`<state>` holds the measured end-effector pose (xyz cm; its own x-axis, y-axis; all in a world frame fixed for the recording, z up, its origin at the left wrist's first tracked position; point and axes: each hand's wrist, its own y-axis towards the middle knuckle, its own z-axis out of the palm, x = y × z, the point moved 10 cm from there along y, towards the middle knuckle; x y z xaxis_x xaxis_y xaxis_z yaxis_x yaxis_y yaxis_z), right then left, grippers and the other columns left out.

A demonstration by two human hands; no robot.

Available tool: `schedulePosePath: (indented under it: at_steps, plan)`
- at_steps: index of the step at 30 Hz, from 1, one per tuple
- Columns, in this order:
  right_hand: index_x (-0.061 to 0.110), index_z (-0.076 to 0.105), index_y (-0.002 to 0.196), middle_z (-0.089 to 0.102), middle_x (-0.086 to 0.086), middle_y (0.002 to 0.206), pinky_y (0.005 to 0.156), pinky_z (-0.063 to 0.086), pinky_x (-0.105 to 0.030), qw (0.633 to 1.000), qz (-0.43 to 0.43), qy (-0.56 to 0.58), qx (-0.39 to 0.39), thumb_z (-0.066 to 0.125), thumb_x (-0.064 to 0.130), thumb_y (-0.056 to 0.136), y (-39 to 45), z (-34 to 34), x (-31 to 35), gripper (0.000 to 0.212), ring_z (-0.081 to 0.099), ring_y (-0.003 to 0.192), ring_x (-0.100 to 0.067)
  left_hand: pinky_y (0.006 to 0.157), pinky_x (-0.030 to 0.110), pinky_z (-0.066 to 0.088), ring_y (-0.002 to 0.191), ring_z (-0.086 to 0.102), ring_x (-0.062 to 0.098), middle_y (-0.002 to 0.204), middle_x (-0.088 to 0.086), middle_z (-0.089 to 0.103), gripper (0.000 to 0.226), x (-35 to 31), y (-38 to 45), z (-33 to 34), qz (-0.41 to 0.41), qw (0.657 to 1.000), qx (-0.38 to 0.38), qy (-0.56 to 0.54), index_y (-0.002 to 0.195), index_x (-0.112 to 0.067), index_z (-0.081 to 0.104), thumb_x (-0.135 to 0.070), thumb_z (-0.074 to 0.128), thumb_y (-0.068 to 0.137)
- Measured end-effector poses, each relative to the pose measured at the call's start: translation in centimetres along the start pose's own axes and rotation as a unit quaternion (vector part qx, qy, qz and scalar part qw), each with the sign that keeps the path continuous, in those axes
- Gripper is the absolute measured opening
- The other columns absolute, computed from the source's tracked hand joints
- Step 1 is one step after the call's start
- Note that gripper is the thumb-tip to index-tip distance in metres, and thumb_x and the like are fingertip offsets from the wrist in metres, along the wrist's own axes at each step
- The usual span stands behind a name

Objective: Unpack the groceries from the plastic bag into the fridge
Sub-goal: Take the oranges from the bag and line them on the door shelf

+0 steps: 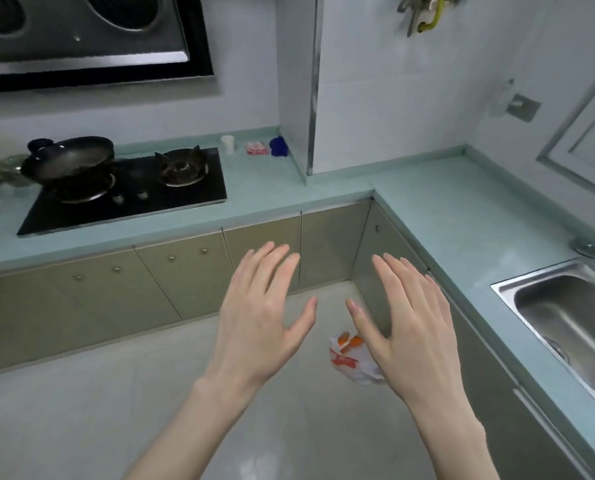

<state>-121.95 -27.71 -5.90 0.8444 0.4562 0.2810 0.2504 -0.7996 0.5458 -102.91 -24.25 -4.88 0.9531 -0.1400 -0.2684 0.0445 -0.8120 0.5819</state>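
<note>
While hands (337, 313) hover empty, white/red plastic bag (349, 358) sits crumpled w/ oranges.

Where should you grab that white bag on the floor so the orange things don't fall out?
Probably by the bunched top of the plastic bag, coming from above. It lies slumped on the floor in the cabinet corner, orange items showing at its upper end. Both the left hand and right hand are open and empty.

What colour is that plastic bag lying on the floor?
The plastic bag is white with red print, and something orange shows inside; the head view shows it.
</note>
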Motion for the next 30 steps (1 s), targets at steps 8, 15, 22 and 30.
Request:
schedulePosePath:
  at_steps: [8,15,22,30]
  plan:
    - [0.011,0.053,0.149,0.055,-0.004,0.153,0.122,0.034,-0.049,0.996,0.085,-0.011,-0.006,0.058,0.046,0.100,-1.1,2.6,-7.0,0.061,0.047,0.147,-0.026,0.121,0.046,0.036,0.143,0.050,0.028,0.144,0.011,0.059,0.056,-1.9,2.5,8.9,0.048,0.996,0.054,-0.048,0.140,-0.004,0.059,-0.037,0.064,0.095]
    - [0.012,0.053,0.150,0.054,-0.003,0.155,0.124,0.033,-0.047,0.987,0.154,-0.046,-0.005,0.061,0.042,0.099,-1.9,6.3,-11.5,0.060,0.047,0.147,-0.023,0.122,0.045,0.036,0.142,0.050,0.028,0.147,0.010,0.058,0.057,-1.0,4.3,16.5,0.073,0.990,0.088,-0.087,0.141,-0.006,0.058,-0.037,0.066,0.094]
    - [0.015,0.053,0.150,0.054,0.000,0.154,0.124,0.033,-0.045,0.981,0.183,-0.056,0.023,0.054,0.048,0.102,-0.8,11.5,-16.2,0.058,0.048,0.145,-0.022,0.123,0.038,0.033,0.141,0.051,0.027,0.146,0.009,0.058,0.056,-1.6,5.7,24.0,0.099,0.979,0.140,-0.112,0.140,-0.006,0.059,-0.036,0.067,0.094]
    - [0.014,0.057,0.145,0.057,-0.001,0.151,0.120,0.038,-0.046,0.978,0.200,-0.026,0.057,0.051,0.053,0.103,-1.5,24.3,-24.4,0.059,0.052,0.143,-0.022,0.116,0.044,0.041,0.138,0.053,0.024,0.143,0.006,0.061,0.053,-0.1,4.8,38.7,0.105,0.967,0.207,-0.107,0.137,-0.008,0.062,-0.036,0.068,0.092]
